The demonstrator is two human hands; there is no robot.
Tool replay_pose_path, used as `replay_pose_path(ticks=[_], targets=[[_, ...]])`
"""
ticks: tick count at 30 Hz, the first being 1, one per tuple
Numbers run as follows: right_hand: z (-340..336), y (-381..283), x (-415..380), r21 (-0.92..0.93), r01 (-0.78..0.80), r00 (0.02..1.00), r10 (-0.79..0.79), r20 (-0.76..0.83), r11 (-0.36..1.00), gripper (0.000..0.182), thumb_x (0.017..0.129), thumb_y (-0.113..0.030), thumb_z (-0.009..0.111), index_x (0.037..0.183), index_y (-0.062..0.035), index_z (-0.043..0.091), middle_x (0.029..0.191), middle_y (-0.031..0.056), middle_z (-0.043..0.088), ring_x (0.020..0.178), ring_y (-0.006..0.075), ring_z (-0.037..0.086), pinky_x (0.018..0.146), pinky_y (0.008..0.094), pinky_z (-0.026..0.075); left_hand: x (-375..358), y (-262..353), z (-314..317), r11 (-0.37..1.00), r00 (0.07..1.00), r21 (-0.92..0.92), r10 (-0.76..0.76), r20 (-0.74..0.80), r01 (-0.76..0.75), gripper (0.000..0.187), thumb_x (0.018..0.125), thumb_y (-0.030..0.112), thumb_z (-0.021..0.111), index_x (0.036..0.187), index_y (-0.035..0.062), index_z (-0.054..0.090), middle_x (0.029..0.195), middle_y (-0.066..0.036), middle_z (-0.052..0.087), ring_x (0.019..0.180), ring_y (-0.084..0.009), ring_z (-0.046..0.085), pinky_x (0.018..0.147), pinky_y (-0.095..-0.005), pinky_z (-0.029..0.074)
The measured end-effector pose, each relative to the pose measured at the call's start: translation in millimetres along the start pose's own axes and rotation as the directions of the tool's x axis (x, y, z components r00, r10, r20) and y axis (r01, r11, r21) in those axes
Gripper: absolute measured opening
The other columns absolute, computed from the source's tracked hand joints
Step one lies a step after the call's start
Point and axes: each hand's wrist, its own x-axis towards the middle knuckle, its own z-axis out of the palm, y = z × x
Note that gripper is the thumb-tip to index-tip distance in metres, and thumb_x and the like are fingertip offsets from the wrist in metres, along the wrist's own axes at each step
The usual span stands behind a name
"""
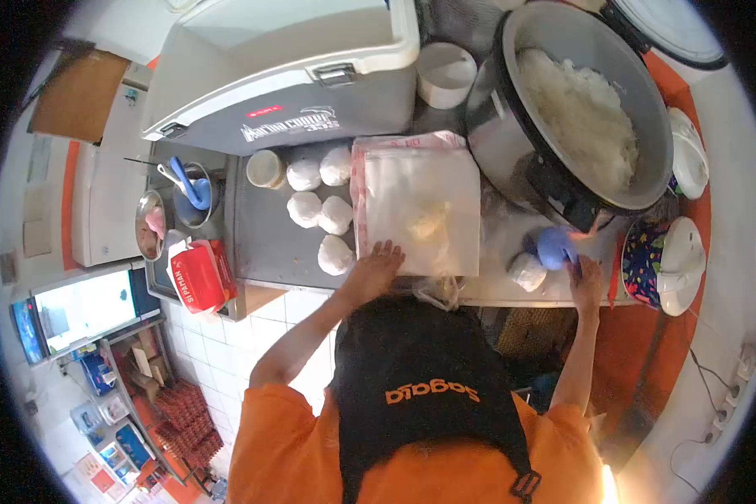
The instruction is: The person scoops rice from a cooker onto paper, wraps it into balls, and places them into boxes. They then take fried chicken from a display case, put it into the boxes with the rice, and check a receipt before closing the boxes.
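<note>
My left hand (379, 274) lies with fingers stretched over the lower left edge of a stack of white wrapping paper (395, 185). A small mound of rice (429, 222) sits on the top sheet. My right hand (585, 281) is closed round the handle of a blue rice scoop (553, 247), held low over the counter. Close beside the scoop is a small white wrapped bundle (527, 273). Left of the paper stand several round white-wrapped bundles (304, 175) and a lidded tub (265, 169).
A large pot of rice (575, 118) stands open at the back right. The grey cooler box (286, 109) spans the back left, near a white container (446, 74). A patterned pot (644, 260) is at the right; a red box (202, 275) and metal bowls (195, 206) are at the left.
</note>
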Motion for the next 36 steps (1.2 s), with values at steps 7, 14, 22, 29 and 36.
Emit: replay_pose_path(ticks=[7, 14, 22, 29, 36], targets=[[-12.8, -92.7, 45.7, 0.139, 0.163, 0.862, -0.072, -0.502, 0.977, 0.038, 0.079, -0.020, 0.081, 0.112, -0.0063, 0.068, 0.111, 0.0149, 0.067, 0.102, 0.0358, 0.061, 0.092, 0.0467, 0.048, 32.2, -12.9, -65.1, 0.614, 0.932, -0.720, -0.339, 0.129, 0.323, 0.030, 0.084, 0.003, 0.065, 0.114, 0.0038, 0.060, 0.092, -0.014, 0.074, 0.091, -0.0252, 0.073, 0.082, -0.0397, 0.057], [54.5, -253.3, 60.0, 0.377, 0.567, 0.803, -0.593, -0.055, 0.732, 0.039, 0.088, -0.035, 0.065, 0.116, -0.0074, 0.067, 0.124, 0.0143, 0.063, 0.126, 0.0366, 0.050, 0.108, 0.0551, 0.035, 47.4, -26.4, -77.2, 0.485, 0.884, -0.807, -0.459, 0.093, 0.337, 0.041, 0.075, 0.006, 0.082, 0.108, 0.0041, 0.057, 0.079, -0.010, 0.073, 0.077, -0.0194, 0.071, 0.075, -0.0326, 0.056], [33.8, -248.5, 115.7, 0.587, 0.313, 0.804, -0.537, 0.256, 0.747, 0.020, 0.083, -0.020, 0.067, 0.099, -0.0080, 0.070, 0.090, 0.0156, 0.073, 0.084, 0.0361, 0.070, 0.079, 0.0461, 0.054, 49.5, -41.6, -100.5, 0.473, 0.888, -0.798, -0.432, 0.159, 0.373, 0.054, 0.072, 0.009, 0.086, 0.119, 0.0050, 0.059, 0.077, -0.005, 0.068, 0.071, -0.0127, 0.066, 0.067, -0.0292, 0.052], [-0.9, -263.0, 127.6, 0.657, 0.105, 0.807, -0.450, 0.383, 0.746, 0.033, 0.071, -0.030, 0.084, 0.089, -0.0046, 0.072, 0.077, 0.0112, 0.070, 0.071, 0.0273, 0.067, 0.073, 0.0390, 0.053, 54.0, -55.6, -73.6, 0.403, 0.897, -0.833, -0.381, 0.225, 0.379, 0.027, 0.086, 0.021, 0.077, 0.104, 0.0033, 0.070, 0.083, -0.005, 0.071, 0.079, -0.0125, 0.067, 0.073, -0.0297, 0.053], [76.6, -234.5, 131.9, 0.574, 0.392, 0.891, -0.453, -0.041, 0.719, 0.030, 0.082, -0.036, 0.074, 0.090, -0.0072, 0.072, 0.084, 0.0127, 0.070, 0.079, 0.0330, 0.068, 0.075, 0.0433, 0.053, 65.5, -52.9, -63.6, 0.496, 0.885, -0.822, -0.465, 0.022, 0.281, 0.018, 0.090, 0.016, 0.072, 0.100, 0.0013, 0.069, 0.091, -0.012, 0.072, 0.084, -0.0207, 0.068, 0.078, -0.0341, 0.054]])
